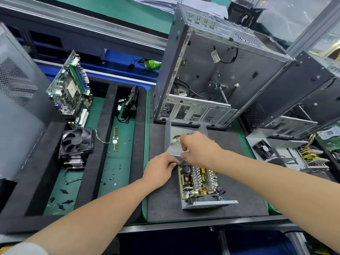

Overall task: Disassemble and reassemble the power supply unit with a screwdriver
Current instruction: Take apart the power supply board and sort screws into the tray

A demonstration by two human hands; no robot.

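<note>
The opened power supply unit [199, 183] is set near the tabletop's front edge, touched by the left hand [159, 171], grip unclear. The metal cover [172, 146], pinched by the right hand [197, 149], could be snagged on the cables [187, 134].

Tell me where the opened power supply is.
Head view, right of centre: the power supply lies on the dark mat, just right of the left hand, nearer than the upright computer case.

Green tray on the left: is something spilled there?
Yes: small dark screws lie scattered loose across its green mat, near a RAM stick, not gathered in any dish. Nothing else looks spilled; the power supply is simply open, cover off.
</note>
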